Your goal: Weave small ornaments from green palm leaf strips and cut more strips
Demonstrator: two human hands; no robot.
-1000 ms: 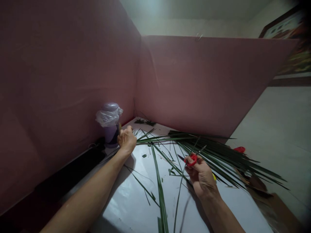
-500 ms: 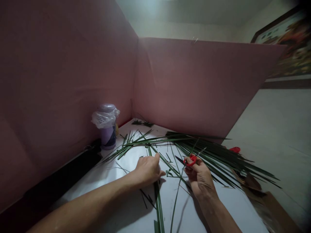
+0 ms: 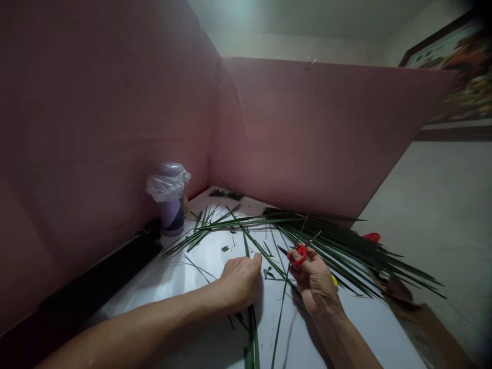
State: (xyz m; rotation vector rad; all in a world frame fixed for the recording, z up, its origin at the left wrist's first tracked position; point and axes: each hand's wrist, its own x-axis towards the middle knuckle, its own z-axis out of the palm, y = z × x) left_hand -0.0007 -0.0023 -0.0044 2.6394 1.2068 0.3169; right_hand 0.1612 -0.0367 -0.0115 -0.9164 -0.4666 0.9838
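Note:
My left hand (image 3: 241, 280) lies on the white tabletop (image 3: 184, 287) with its fingers curled over a long green palm leaf strip (image 3: 251, 328) that runs toward me. My right hand (image 3: 315, 281) is closed on red-handled scissors (image 3: 300, 253), blades pointing away to the upper right. A thin green strip (image 3: 280, 312) passes just left of that hand. A large pile of long green palm leaves (image 3: 346, 246) spreads across the table beyond and right of both hands.
A purple bottle (image 3: 171, 205) with a plastic bag over its top stands at the back left by the pink partition (image 3: 300, 133). A black bar (image 3: 96, 287) lies along the left wall. Small leaf cuttings (image 3: 226, 194) sit in the corner. Brown cardboard (image 3: 426, 318) lies at the right edge.
My left hand has drawn back from beside the purple bottle to the middle of the table and settled on the leaf strip. My right hand with the scissors has hardly moved.

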